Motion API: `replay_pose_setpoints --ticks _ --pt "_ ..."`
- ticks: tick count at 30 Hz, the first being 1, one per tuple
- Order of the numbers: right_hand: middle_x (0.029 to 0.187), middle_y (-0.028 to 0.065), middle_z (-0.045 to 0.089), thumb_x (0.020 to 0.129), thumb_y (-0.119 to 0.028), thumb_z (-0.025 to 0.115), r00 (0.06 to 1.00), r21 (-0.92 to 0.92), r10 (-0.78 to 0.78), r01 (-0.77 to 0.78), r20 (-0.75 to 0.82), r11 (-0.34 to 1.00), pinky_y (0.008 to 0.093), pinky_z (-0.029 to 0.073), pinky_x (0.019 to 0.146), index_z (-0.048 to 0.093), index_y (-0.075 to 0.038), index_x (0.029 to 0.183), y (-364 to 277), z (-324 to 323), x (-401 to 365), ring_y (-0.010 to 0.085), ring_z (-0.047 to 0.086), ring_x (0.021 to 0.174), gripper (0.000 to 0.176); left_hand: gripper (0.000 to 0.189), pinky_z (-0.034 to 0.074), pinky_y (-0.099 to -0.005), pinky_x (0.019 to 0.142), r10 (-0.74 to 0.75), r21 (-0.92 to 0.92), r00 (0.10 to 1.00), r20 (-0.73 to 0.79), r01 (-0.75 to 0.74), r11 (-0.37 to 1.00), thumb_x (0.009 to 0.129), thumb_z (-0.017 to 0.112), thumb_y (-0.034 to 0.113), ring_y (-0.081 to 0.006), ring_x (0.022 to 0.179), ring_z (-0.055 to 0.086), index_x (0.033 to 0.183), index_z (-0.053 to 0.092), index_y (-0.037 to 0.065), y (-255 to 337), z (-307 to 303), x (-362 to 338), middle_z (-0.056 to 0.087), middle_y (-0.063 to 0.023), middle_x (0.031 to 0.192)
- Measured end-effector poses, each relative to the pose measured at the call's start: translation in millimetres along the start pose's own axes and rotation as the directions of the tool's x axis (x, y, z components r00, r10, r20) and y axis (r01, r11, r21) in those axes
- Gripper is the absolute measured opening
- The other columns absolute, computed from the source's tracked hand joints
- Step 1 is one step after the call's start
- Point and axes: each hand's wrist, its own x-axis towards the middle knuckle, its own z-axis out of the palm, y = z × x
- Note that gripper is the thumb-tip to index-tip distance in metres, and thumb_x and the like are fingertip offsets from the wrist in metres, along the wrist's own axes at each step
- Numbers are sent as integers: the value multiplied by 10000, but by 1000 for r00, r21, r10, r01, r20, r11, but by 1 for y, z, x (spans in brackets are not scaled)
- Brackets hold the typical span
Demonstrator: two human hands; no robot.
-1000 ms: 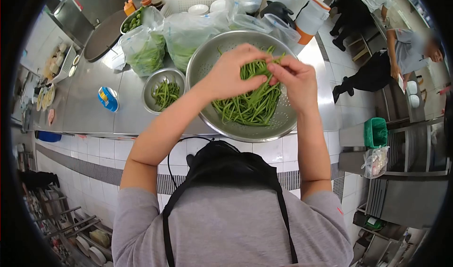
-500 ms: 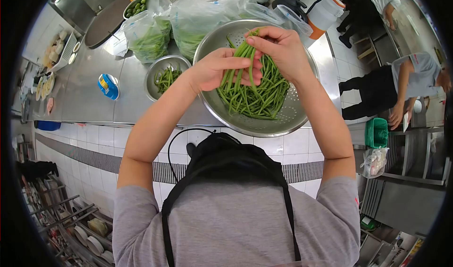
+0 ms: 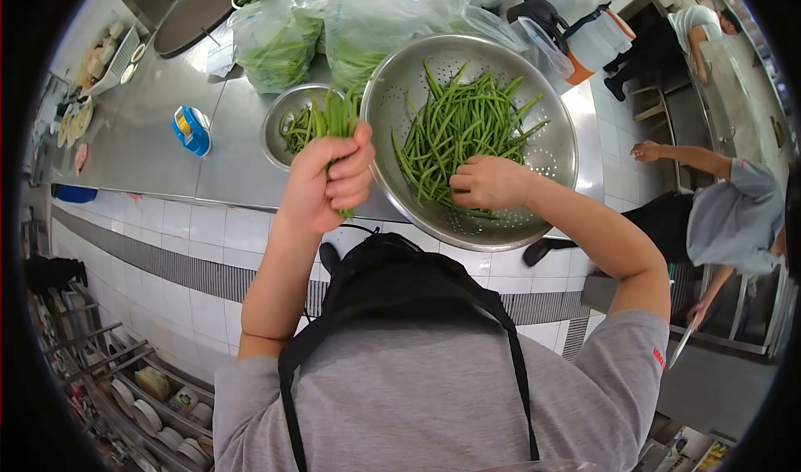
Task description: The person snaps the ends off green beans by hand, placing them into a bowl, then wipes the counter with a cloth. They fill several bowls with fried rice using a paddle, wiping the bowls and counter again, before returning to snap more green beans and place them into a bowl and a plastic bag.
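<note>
My left hand [image 3: 335,178] is closed round an upright bunch of green beans [image 3: 338,115], raised in front of a small steel bowl [image 3: 272,134] that also has green beans in it. My right hand [image 3: 492,182] is down in a large perforated steel colander [image 3: 552,196], at the near side of a heap of loose green beans [image 3: 471,121]. Its fingers are curled onto the beans there, and the fingertips are partly hidden.
Two plastic bags of green beans [image 3: 275,59] stand behind the bowls. A blue and yellow container [image 3: 192,131] is on the steel counter [image 3: 238,176] to the left. An orange and white jug [image 3: 596,46] stands behind the colander. Two other people work at the right.
My left hand has moved left and down out of the colander with the bunch. My right hand has let go of the bunch's tips and lowered onto the loose beans. A co-worker has shifted.
</note>
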Motion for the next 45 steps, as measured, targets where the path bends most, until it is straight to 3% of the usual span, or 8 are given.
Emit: replay_pose_setpoints --ticks 8,10,18,21,27,40,43,45 --pt "810 38 499 686 -136 538 978 174 110 -79 -179 981 312 430 665 559 -82 796 6 -22 5 183 528 775 124 84 168 -181 303 120 12 992 -42 -120 993 859 395 85 -28 366 200 886 466 50 -2 -26 -52 275 45 520" --pt "793 28 488 682 -122 533 955 -20 133 -144 -264 989 296 423 659 555 -78 783 12 -25 7 176 519 752 112 86 164 -183 302 126 3 990 -59 -126 992 858 395 83 -29 363 195 887 468 49 -5 -30 -57 272 45 518" --pt "818 36 510 684 -107 567 994 -58 -76 71 -81 996 286 430 639 556 -63 853 28 -2 17 180 526 752 176 98 152 -185 301 130 39 984 -124 -126 991 855 391 79 -27 359 183 888 476 44 -13 -33 -65 266 46 517" --pt "903 63 542 687 -64 615 914 408 312 -190 -258 893 327 479 647 555 -67 863 26 -9 14 233 558 820 187 102 155 -185 302 151 28 974 -167 -148 989 856 388 81 -27 362 185 891 476 41 -14 -40 -70 266 46 518" --pt "859 74 514 671 -73 597 975 306 84 -17 -206 952 334 470 679 550 -45 893 13 3 35 236 542 796 229 101 158 -183 302 158 -3 970 -188 -161 987 854 393 80 -27 362 189 892 478 41 -15 -39 -69 270 47 519" --pt "862 81 460 668 -93 615 993 324 48 -10 -108 946 355 459 635 525 -41 853 8 11 42 260 523 761 212 50 173 -179 303 149 51 953 -265 -141 989 865 414 111 -22 358 197 855 434 66 -18 -40 -68 266 55 520" --pt "858 75 507 678 -66 628 982 411 140 -77 -126 908 330 467 588 565 -33 823 9 -3 41 229 554 744 162 127 192 -189 315 144 62 957 -250 -133 989 864 431 127 -34 370 225 903 502 31 -16 -39 -64 288 47 524" --pt "842 58 567 698 -36 652 845 673 451 -157 -287 723 266 475 546 609 -20 816 16 -28 38 163 587 691 127 148 195 -187 319 154 98 953 -261 -133 986 871 442 145 -37 375 239 911 514 22 -11 -32 -57 293 46 528"
